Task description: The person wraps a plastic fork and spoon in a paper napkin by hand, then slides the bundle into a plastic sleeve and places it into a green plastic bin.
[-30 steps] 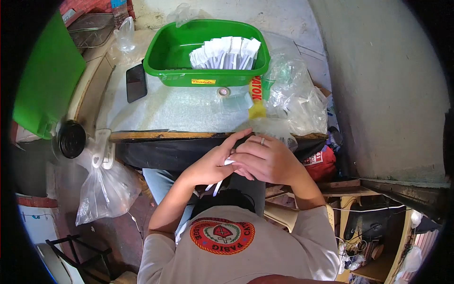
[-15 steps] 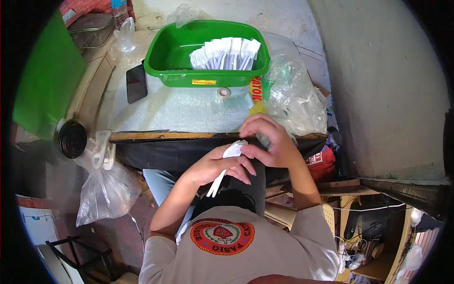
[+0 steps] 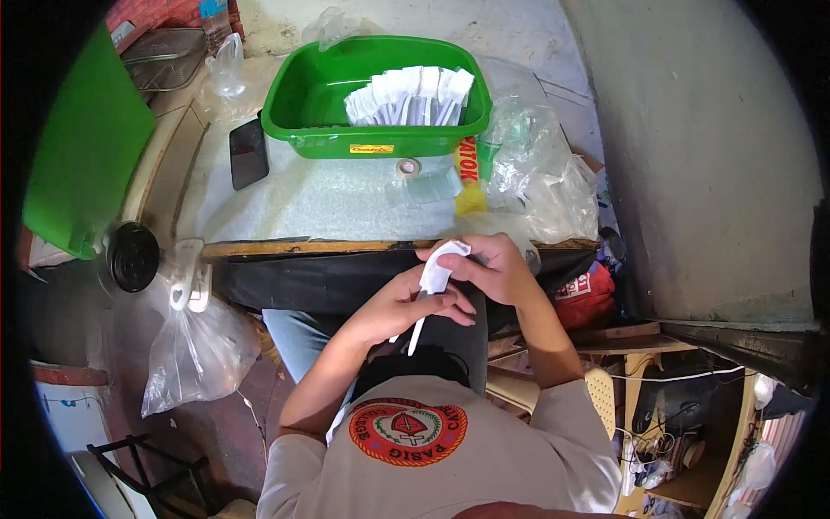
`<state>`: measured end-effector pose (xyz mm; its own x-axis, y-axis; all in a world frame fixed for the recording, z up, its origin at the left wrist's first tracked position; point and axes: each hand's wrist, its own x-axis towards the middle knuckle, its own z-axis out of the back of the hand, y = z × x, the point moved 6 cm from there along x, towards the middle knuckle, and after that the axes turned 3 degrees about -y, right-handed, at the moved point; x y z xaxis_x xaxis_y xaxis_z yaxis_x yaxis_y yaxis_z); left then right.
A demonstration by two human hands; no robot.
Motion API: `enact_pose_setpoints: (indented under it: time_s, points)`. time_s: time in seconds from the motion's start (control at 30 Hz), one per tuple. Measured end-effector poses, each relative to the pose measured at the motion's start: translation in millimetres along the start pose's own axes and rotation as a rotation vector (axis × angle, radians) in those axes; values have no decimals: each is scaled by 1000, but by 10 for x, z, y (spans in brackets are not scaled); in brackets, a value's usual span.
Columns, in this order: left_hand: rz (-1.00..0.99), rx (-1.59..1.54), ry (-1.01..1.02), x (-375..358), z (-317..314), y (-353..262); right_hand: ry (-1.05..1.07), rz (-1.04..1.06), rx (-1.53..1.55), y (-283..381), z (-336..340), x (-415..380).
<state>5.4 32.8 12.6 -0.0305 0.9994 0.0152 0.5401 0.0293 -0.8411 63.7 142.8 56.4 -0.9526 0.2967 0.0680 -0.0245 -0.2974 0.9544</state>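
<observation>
a person's right hand [image 3: 491,264] and left hand [image 3: 402,304] are meeting just short of a surface [image 3: 285,212], holding one white-wrapped bundle [image 3: 437,273] between them. the right is pinching the bundle's upper end between thumb and fingers; the left is curling around its lower part, fingers partly bent. the bundle is tilting, its top leaning toward one o'clock, while thin white stems [image 3: 416,336] are poking out below, toward seven o'clock.

counting from the hands, a pale shirt [image 3: 510,458] with a round red emblem [image 3: 408,431] is filling six o'clock. on the surface, a yellow packet [image 3: 469,201] with red lettering is lying at twelve o'clock; a clear plastic sheet [image 3: 432,186] and a small roll of tape [image 3: 408,168] are resting beside it, toward eleven. crumpled clear plastic bags [image 3: 558,195] are heaping up between one and two o'clock.

farther off, a green tub [image 3: 320,145] is sitting at eleven o'clock; on its three o'clock side, many white-wrapped pieces [image 3: 411,91] are overlapping in a fan. a dark phone [image 3: 250,154] is lying at ten o'clock, near the tub.

past the surface, a round black object [image 3: 133,257] is showing at nine o'clock, a clear bag [image 3: 199,359] is hanging between eight and nine, and a red bag [image 3: 588,296] is resting at three.
</observation>
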Motion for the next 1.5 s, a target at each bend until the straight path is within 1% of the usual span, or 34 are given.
enact_pose_setpoints:
  time_s: [0.03,0.07,0.1,0.13,0.17,0.23,0.27,0.33,0.37,0.4,0.47,0.5,0.53,0.6,0.67,0.73,0.77,0.8,0.83,0.87,0.9,0.93,1.0,1.03,1.13,1.17,1.23,1.27,1.33,1.37,1.4,1.43,1.47,1.5]
  points:
    - [-11,63,25,-24,5,14,-13,-60,15,-42,25,-9]
    - [-24,127,51,-44,-7,28,-13,-61,16,-82,17,-10]
    - [-83,141,11,-71,-10,5,-86,52,-37,-68,39,-1]
    - [-82,141,13,-76,-10,36,-160,166,-90,-26,65,-7]
    - [-199,308,-126,-82,70,3,-161,166,-90,-26,65,-19]
    - [-402,610,-359,-136,108,-179,-215,219,-271,102,64,-50]
    - [-402,612,-359,-147,76,-221,-215,220,-270,130,53,-62]
    - [-364,797,-469,-175,60,-265,-215,222,-344,199,23,-98]
    - [-392,789,-515,-180,64,-232,-196,254,-398,293,-13,-121]
    - [-392,790,-515,-184,57,-201,-196,254,-398,285,-41,-156]
    - [-379,677,-400,-163,14,-125,-205,91,-291,166,-69,-231]
    - [-370,667,-388,-163,19,-96,-189,49,-302,221,-76,-260]
    - [-369,667,-386,-169,45,-42,-191,48,-301,174,-82,-290]
    - [-394,782,-371,-173,80,13,-284,194,-336,124,-49,-363]
    - [-348,814,-355,-166,148,-32,-293,220,-330,65,44,-435]
    - [-441,1002,-442,-113,273,-219,-441,247,-98,-21,217,-540]
    - [-455,1103,-526,-72,404,-255,-480,155,-26,-77,283,-566]
    - [-479,1178,-621,-23,533,-320,-481,157,-27,-111,301,-584]
    - [-545,1264,-705,38,675,-401,-535,174,2,-169,349,-618]
    - [-552,1298,-790,102,817,-464,-590,191,30,-205,395,-652]
    - [-507,1339,-897,190,1029,-452,-585,201,8,-206,398,-677]
    - [-509,1339,-897,294,1123,-456,-586,203,7,-234,389,-704]
    - [-416,1477,-931,485,1275,-467,-570,172,77,-317,360,-737]
    - [-260,1476,-880,591,1369,-423,-540,172,43,-301,350,-736]
    - [-175,1526,-799,726,1450,-409,-529,190,49,-316,337,-761]
    - [-178,1527,-796,745,1466,-422,-526,186,76,-342,340,-768]
    - [-99,1293,-801,738,1495,-459,-533,164,106,-388,343,-781]
    - [-99,1294,-802,732,1466,-491,-536,141,138,-421,344,-776]
    - [-295,1214,-846,684,1301,-641,-550,125,163,-476,339,-765]
    - [-293,1215,-849,695,1255,-653,-566,109,187,-508,339,-767]
    - [-436,1233,-795,720,1129,-718,-564,110,188,-526,343,-756]
    - [-580,1247,-738,738,996,-783,-570,115,84,-525,359,-737]
    - [-581,1248,-739,763,932,-817,-576,119,-22,-511,376,-709]
    - [-609,1309,-692,796,784,-881,-577,120,-22,-457,412,-659]
